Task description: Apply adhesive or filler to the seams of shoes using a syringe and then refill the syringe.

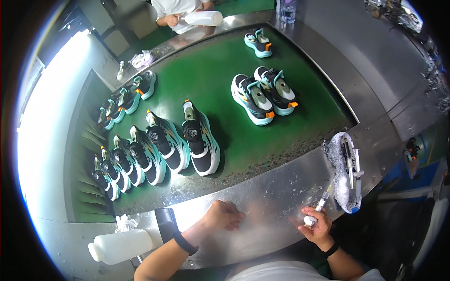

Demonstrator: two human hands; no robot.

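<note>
My left hand [224, 216] rests curled on the metal rim [262, 196] of the work table, holding nothing that I can see. My right hand [317, 225] grips a small clear tube-like applicator [321, 204] with a white end, its tip pointing up toward a white foam-lined tray [344, 171] that holds thin tools. On the green belt [220, 84] beyond the rim lie several black, white and teal sneakers; the nearest one [200, 139] is well ahead of my left hand.
A pair of sneakers [264, 95] sits mid-belt and a single one [258, 43] farther back. A white plastic bottle [121, 245] lies at lower left beside a dark block [166, 224]. Another person [180, 14] holds a white bottle across the table.
</note>
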